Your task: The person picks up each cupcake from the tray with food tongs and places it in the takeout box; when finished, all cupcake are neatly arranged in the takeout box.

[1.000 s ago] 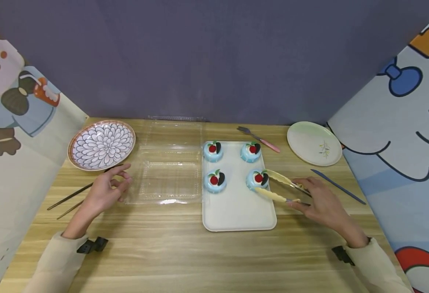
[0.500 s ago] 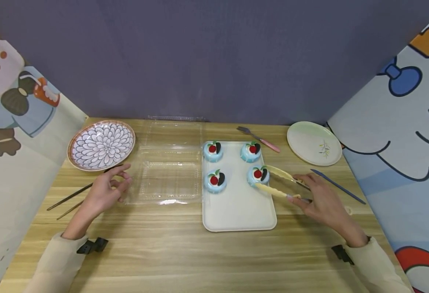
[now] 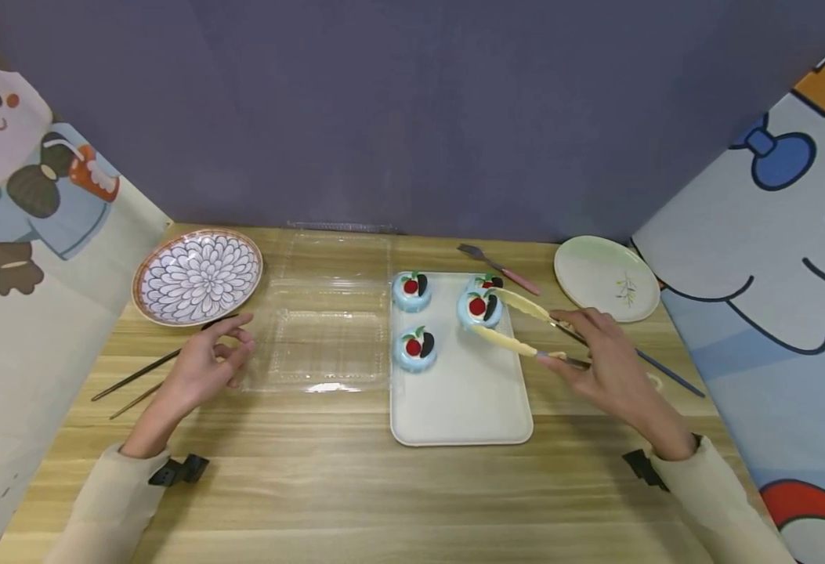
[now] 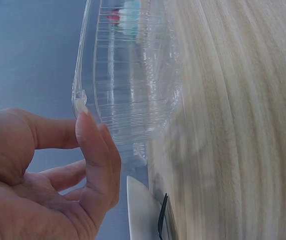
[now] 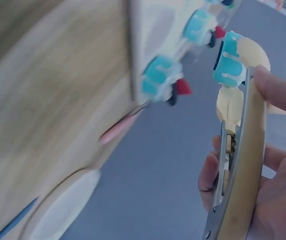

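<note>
Right hand (image 3: 606, 368) is gripping yellow-tipped tongs (image 3: 507, 341); tongs are pinching a blue cake (image 3: 479, 309) from both sides. Right wrist view is showing that cake in the air, off the white tray (image 3: 461, 407); from the head view it is hanging over the tray's right half, partly covering the far-right cake (image 3: 488, 283). Far-left cake (image 3: 412, 291) and near-left cake (image 3: 414, 350) are sitting upright on the tray.

Left hand (image 3: 208, 364) is hovering left of the clear container (image 3: 327, 348), fingers loosely bent, apparently holding nothing; fingertips are lining up with the container's edge in the left wrist view, but can't tell if they're touching it. Container is lying just left of the tray, lid folded back to the far side.

Progress, judging by this: pick-up looks done for one cake, set-down isn't; three cakes are remaining on the tray, not being handled.

Around: patterned dish (image 3: 200, 278) is standing far left, dark sticks (image 3: 137, 374) are lying nearer; fork (image 3: 518, 280), pale plate (image 3: 598, 274) and blue knife (image 3: 669, 372) are lying right on the bench (image 3: 313, 486).
</note>
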A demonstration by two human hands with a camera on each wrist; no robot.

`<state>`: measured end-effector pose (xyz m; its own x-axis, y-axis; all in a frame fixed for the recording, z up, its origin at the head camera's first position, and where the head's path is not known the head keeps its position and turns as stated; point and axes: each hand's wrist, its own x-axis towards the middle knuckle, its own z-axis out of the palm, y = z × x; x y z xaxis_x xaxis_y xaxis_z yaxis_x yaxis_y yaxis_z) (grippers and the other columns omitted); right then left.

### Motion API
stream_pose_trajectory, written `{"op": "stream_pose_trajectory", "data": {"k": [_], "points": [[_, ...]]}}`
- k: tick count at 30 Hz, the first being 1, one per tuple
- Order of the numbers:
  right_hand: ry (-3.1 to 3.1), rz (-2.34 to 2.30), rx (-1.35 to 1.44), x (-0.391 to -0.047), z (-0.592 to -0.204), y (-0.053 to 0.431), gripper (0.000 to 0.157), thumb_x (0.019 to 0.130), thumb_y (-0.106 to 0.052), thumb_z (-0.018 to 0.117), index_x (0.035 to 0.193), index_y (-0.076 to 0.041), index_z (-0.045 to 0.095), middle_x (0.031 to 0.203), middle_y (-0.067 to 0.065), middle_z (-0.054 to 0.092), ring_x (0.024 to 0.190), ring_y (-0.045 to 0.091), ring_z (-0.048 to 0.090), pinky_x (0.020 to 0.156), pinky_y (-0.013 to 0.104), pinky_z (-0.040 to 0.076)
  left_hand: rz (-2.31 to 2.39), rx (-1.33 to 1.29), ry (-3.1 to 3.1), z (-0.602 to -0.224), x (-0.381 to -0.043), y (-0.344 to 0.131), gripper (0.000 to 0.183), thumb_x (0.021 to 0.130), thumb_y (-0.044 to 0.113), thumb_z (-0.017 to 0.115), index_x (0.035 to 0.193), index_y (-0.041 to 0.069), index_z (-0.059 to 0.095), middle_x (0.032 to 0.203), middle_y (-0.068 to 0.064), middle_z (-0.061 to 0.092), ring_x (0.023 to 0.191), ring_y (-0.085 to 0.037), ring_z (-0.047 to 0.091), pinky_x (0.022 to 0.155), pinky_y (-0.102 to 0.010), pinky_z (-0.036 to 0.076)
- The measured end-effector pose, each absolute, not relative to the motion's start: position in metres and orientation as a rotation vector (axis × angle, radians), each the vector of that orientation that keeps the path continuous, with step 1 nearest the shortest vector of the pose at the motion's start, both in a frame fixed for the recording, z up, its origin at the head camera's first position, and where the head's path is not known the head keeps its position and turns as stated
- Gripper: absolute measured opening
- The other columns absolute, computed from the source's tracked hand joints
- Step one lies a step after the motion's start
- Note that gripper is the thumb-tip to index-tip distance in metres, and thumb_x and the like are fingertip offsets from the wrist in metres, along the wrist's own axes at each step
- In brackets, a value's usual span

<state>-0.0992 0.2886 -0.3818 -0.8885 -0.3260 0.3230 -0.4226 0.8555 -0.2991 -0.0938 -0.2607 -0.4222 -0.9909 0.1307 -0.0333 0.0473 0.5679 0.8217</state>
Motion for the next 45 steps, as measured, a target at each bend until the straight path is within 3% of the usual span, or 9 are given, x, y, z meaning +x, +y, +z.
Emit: {"op": "stream_pose_trajectory", "data": {"k": [5,9,10,16,19,26,32,45], "points": [[-2.737,0.576,0.675,-0.113,-0.376,0.258,0.064,0.078,-0.037,0.082,0.132,-0.012,0.06,0.122,0.009,0.061,0.093,0.021,0.053,0.076,0.038,0.045,1.415,0.147,2.685,-0.421,-0.093,-0.261,0.051,0.098,0.005,0.057,0.146,-0.003,0.041,0.113,-0.022,0.055,0.064,-0.008,0.062,0.046,-0.034,0.056],[-2.725,0.611,0.759,-0.124,-0.373,0.229,0.064,0.079,-0.042,0.081,0.131,-0.012,0.06,0.136,0.011,0.057,0.128,0.033,0.051,0.1,0.053,0.047,1.412,0.153,2.683,-0.42,-0.095,-0.26,0.052,0.098,0.007,0.057,0.146,-0.003,0.04,0.115,-0.023,0.056,0.064,-0.009,0.062,0.045,-0.033,0.056],[-2.727,0.612,0.779,-0.126,-0.373,0.221,0.063,0.08,-0.043,0.079,0.131,-0.012,0.059,0.136,0.011,0.057,0.129,0.033,0.05,0.1,0.054,0.047,1.408,0.156,2.688,-0.42,-0.096,-0.26,0.052,0.098,0.007,0.057,0.146,-0.003,0.04,0.115,-0.023,0.056,0.064,-0.009,0.062,0.045,-0.033,0.055],[-2.778,0.586,0.897,-0.142,-0.373,0.17,0.063,0.086,-0.053,0.07,0.136,-0.016,0.056,0.119,0.006,0.061,0.102,0.024,0.056,0.077,0.04,0.051,1.413,0.145,2.692,-0.421,-0.099,-0.259,0.052,0.098,0.007,0.058,0.146,-0.003,0.041,0.114,-0.023,0.057,0.059,-0.008,0.06,0.044,-0.034,0.055],[-2.818,0.57,0.955,-0.151,-0.372,0.141,0.064,0.086,-0.056,0.068,0.136,-0.017,0.056,0.123,0.005,0.06,0.11,0.024,0.056,0.083,0.042,0.054,1.429,0.134,2.675,-0.422,-0.099,-0.259,0.051,0.098,0.007,0.058,0.146,-0.002,0.041,0.114,-0.022,0.057,0.058,-0.009,0.06,0.044,-0.034,0.055],[-2.877,0.533,1.097,-0.165,-0.377,0.078,0.062,0.086,-0.051,0.07,0.136,-0.017,0.055,0.121,0.005,0.059,0.105,0.021,0.057,0.064,0.034,0.056,1.44,0.126,2.668,-0.422,-0.097,-0.259,0.051,0.098,0.007,0.058,0.146,-0.002,0.042,0.114,-0.022,0.056,0.059,-0.009,0.06,0.045,-0.034,0.055],[-2.917,0.514,1.164,-0.173,-0.393,0.048,0.062,0.087,-0.05,0.07,0.135,-0.014,0.056,0.117,0.005,0.06,0.103,0.021,0.056,0.059,0.027,0.052,1.417,0.107,2.689,-0.421,-0.095,-0.258,0.05,0.097,0.003,0.058,0.145,-0.002,0.043,0.113,-0.024,0.057,0.053,-0.013,0.058,0.043,-0.035,0.054],[-2.954,0.506,1.181,-0.179,-0.405,0.043,0.067,0.087,-0.049,0.071,0.137,-0.009,0.053,0.119,0.008,0.058,0.111,0.024,0.053,0.081,0.033,0.056,1.407,0.098,2.683,-0.417,-0.094,-0.256,0.051,0.097,0.003,0.057,0.145,-0.004,0.042,0.114,-0.025,0.057,0.056,-0.012,0.059,0.045,-0.035,0.055]]}}
